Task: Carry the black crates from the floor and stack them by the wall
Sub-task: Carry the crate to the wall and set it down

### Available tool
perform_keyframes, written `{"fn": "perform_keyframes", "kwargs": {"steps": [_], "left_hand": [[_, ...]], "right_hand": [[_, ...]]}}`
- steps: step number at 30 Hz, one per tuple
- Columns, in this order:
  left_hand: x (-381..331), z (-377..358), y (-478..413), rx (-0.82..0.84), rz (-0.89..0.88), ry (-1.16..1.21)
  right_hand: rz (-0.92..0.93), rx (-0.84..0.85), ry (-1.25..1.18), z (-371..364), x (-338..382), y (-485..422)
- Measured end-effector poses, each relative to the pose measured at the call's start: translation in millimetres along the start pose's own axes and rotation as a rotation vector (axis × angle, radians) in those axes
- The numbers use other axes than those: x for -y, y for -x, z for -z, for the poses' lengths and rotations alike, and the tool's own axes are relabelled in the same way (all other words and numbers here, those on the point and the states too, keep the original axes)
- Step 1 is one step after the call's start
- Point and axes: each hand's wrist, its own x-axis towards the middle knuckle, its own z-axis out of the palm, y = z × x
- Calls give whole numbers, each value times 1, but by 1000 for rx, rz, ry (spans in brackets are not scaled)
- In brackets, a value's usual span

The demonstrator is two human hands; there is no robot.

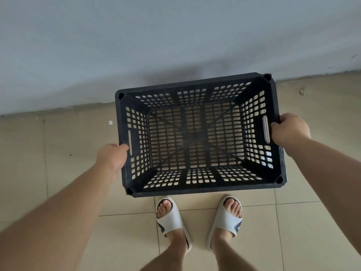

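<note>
While left hand [112, 159] at nine o'clock and right hand [289, 130] at three clutch its end rims, the crate [195, 133] looks rigid, empty, light.

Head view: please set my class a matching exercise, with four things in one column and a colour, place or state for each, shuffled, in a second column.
Column A
1. crate
2. left hand
3. right hand
4. slippers

Column B
a. grips the crate's right end
b. black, perforated, empty
c. pale, on the tiled floor
d. grips the crate's left end

Pairs: 1-b, 2-d, 3-a, 4-c.
</note>
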Motion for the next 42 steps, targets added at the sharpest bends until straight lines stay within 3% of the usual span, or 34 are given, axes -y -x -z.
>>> {"fn": "perform_keyframes", "kwargs": {"steps": [17, 24, 32, 42], "left_hand": [[-9, -16, -12, -38, -35, -23], [-25, -2, 5, 74, -39, -189], [-92, 25, 110, 188, -424, -563], [-187, 96, 309, 176, -899, -837]], "right_hand": [[-18, 44, 30, -5, 6, -16], [-75, 150, 57, 9, 24, 8], [4, 292, -61, 72, 55, 104], [71, 156, -171, 221, 74, 248]]}}
